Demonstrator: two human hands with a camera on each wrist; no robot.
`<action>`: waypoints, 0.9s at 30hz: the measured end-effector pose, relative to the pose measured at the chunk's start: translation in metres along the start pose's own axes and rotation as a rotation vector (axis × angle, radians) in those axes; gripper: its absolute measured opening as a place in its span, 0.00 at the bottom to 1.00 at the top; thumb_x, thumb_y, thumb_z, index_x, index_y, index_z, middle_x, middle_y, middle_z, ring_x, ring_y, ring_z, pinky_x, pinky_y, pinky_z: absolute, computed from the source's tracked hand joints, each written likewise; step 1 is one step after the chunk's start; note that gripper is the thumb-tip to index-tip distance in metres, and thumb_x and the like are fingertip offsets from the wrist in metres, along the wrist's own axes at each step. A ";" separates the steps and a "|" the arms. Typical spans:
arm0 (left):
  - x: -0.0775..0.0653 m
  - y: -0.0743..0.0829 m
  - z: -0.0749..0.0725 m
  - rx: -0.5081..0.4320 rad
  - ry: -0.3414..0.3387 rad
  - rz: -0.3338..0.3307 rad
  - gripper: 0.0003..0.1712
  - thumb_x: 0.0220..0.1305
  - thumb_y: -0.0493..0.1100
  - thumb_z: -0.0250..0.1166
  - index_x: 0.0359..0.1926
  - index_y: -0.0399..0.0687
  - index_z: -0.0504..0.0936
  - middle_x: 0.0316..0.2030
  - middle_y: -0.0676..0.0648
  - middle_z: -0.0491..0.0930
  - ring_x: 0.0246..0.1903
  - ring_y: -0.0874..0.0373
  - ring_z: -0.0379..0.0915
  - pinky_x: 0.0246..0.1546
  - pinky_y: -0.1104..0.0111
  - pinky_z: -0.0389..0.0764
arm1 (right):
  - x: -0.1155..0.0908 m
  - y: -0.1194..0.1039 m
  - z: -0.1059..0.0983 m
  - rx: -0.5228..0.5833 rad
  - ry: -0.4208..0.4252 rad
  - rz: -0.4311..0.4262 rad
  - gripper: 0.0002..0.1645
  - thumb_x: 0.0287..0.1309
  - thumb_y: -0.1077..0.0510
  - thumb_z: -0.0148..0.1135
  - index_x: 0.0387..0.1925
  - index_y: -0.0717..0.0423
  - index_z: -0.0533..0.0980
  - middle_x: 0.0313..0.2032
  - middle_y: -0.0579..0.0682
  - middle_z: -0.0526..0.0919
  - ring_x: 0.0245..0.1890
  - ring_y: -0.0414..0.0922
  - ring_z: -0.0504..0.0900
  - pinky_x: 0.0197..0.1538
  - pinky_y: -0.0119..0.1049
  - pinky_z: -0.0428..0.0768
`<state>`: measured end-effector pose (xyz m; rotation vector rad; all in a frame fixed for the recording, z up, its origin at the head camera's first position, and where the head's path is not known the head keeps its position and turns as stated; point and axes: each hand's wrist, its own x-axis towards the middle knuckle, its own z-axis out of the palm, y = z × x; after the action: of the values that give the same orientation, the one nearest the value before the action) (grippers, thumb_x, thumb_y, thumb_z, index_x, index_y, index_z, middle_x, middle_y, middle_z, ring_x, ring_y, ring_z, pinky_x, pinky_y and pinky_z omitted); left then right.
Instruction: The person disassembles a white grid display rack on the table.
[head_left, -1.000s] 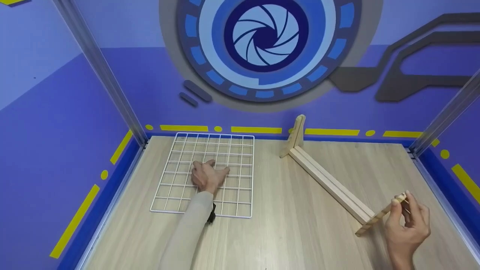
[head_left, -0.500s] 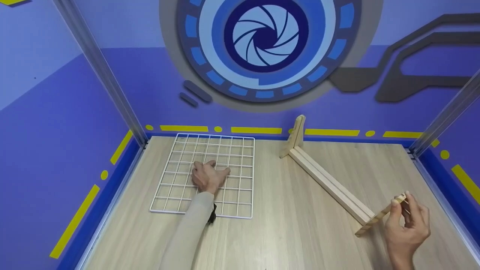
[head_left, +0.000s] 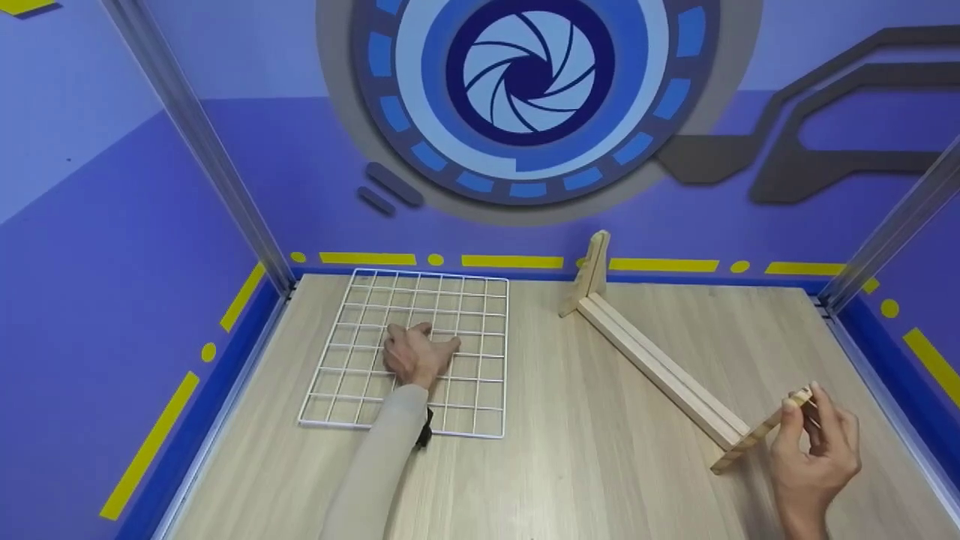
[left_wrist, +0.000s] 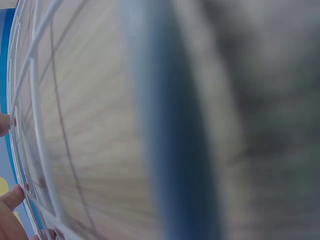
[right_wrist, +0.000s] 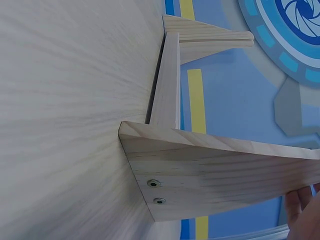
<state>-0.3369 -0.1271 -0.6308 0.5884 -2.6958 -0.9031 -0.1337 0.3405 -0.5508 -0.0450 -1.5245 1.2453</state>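
A white wire grid panel [head_left: 480,358] lies over the left half of the table. My left hand [head_left: 418,354] grips its wires near the middle with bent fingers. In the left wrist view, fingertips [left_wrist: 14,196] meet the wires at the left edge; a blurred bar fills the centre. On the right stands a wooden rack [head_left: 660,364], a long grooved bar with an upright end piece at each end. My right hand [head_left: 817,450] pinches the top of the near end piece [right_wrist: 215,170] between thumb and fingers. Two metal fasteners show low on that piece.
The wood-grain table [head_left: 555,465] runs between blue printed side walls and a back wall [head_left: 255,180]. Metal posts [head_left: 202,142] stand at the back corners. The rack's far end piece [head_left: 592,274] stands close to the back wall.
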 end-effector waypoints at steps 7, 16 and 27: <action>-0.001 0.000 -0.001 0.011 -0.001 -0.001 0.40 0.42 0.69 0.80 0.56 0.57 0.91 0.54 0.38 0.71 0.53 0.36 0.73 0.53 0.46 0.75 | 0.000 0.000 0.001 -0.007 0.003 0.008 0.23 0.61 0.78 0.65 0.58 0.76 0.81 0.46 0.43 0.80 0.47 0.35 0.87 0.54 0.22 0.83; 0.001 0.002 -0.001 0.001 -0.004 0.012 0.39 0.42 0.66 0.81 0.55 0.55 0.91 0.53 0.38 0.71 0.52 0.37 0.72 0.52 0.46 0.74 | 0.000 -0.001 0.001 -0.010 -0.001 0.002 0.23 0.61 0.78 0.65 0.58 0.76 0.81 0.46 0.43 0.80 0.47 0.35 0.87 0.54 0.22 0.82; 0.000 0.002 0.000 0.048 -0.012 0.025 0.40 0.41 0.67 0.81 0.56 0.56 0.91 0.52 0.37 0.71 0.53 0.36 0.71 0.52 0.46 0.73 | -0.001 -0.001 0.000 -0.015 -0.006 0.001 0.23 0.61 0.78 0.64 0.58 0.76 0.81 0.46 0.43 0.80 0.47 0.35 0.87 0.55 0.22 0.82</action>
<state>-0.3378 -0.1253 -0.6298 0.5589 -2.7359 -0.8406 -0.1328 0.3397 -0.5505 -0.0520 -1.5387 1.2361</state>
